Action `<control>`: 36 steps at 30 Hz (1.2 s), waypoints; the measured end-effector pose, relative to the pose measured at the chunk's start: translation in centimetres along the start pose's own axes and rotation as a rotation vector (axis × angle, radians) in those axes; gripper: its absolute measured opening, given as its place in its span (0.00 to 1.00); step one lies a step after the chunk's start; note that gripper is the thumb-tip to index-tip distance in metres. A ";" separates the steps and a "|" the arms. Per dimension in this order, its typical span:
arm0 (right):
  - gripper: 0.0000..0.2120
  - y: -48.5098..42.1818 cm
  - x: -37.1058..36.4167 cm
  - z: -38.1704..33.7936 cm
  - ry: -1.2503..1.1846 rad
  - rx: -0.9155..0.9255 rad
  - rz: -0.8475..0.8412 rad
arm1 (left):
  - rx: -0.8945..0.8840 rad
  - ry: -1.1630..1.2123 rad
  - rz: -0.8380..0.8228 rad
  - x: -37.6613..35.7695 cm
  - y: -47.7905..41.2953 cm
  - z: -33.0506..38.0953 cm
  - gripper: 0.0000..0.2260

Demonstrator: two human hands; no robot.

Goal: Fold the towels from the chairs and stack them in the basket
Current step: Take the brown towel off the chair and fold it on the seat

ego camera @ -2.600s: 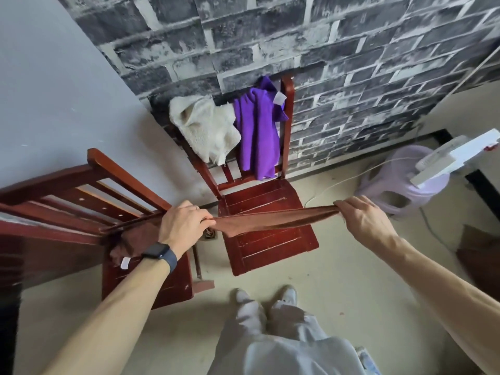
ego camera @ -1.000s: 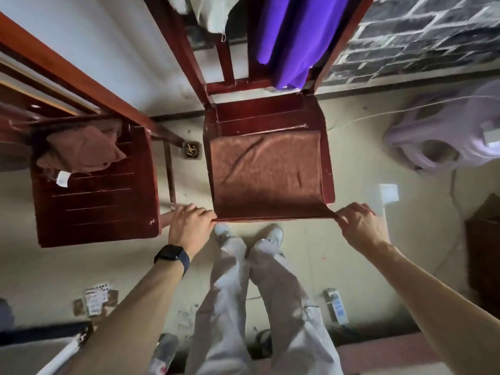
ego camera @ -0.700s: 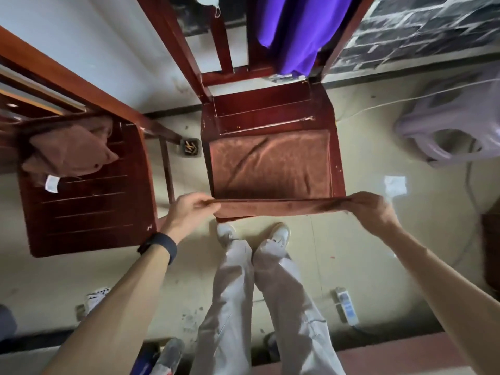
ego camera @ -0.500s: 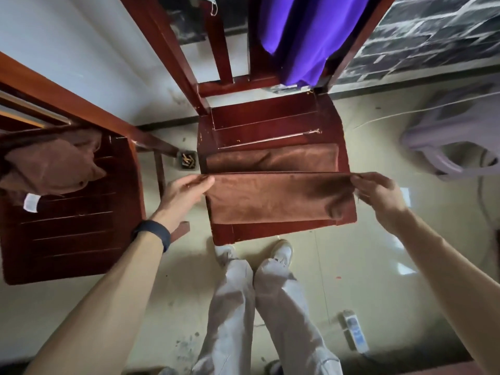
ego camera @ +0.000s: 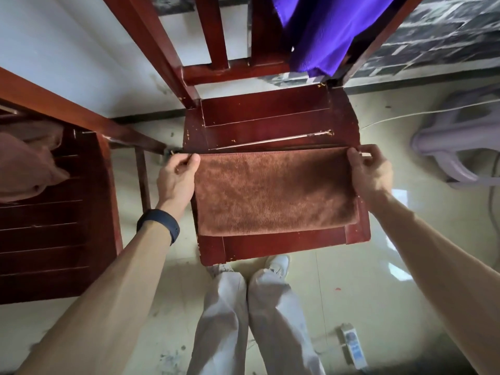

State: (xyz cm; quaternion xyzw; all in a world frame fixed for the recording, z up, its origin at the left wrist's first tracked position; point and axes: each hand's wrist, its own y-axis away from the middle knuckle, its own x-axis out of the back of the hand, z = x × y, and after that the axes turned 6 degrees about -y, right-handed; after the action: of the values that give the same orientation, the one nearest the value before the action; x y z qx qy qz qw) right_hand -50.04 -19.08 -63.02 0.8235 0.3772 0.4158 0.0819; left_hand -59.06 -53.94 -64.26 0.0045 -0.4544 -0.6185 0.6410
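A brown towel [ego camera: 273, 190] lies folded in half on the seat of the red wooden chair [ego camera: 270, 120] in front of me. My left hand [ego camera: 177, 177] pinches its far left corner. My right hand [ego camera: 370, 171] pinches its far right corner. The fold runs along the near edge of the seat. A purple towel [ego camera: 324, 31] hangs over the chair's backrest. Another brown towel [ego camera: 24, 163] lies crumpled on the seat of a second red chair [ego camera: 54, 239] at the left. No basket is in view.
A pale purple plastic stool [ego camera: 457, 147] stands at the right, with a white cable [ego camera: 422, 112] running along the floor behind it. A remote control [ego camera: 354, 347] lies on the floor near my feet. A brick-pattern wall is behind the chair.
The towel was spread flat on the seat; both hands lifted its near edge and carried it to the far edge, so it now lies folded in half.
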 end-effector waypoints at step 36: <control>0.15 -2.2 -1.5 -2.2 0.026 0.240 0.119 | -0.375 -0.809 0.315 -2.3 2.4 1.7 0.15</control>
State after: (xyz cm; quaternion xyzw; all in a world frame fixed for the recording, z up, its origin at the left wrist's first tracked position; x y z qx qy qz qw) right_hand -53.43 -18.94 -63.53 0.8429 0.3756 0.3824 -0.0471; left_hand -57.78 -50.56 -63.23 -0.4217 -0.5431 -0.5375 0.4882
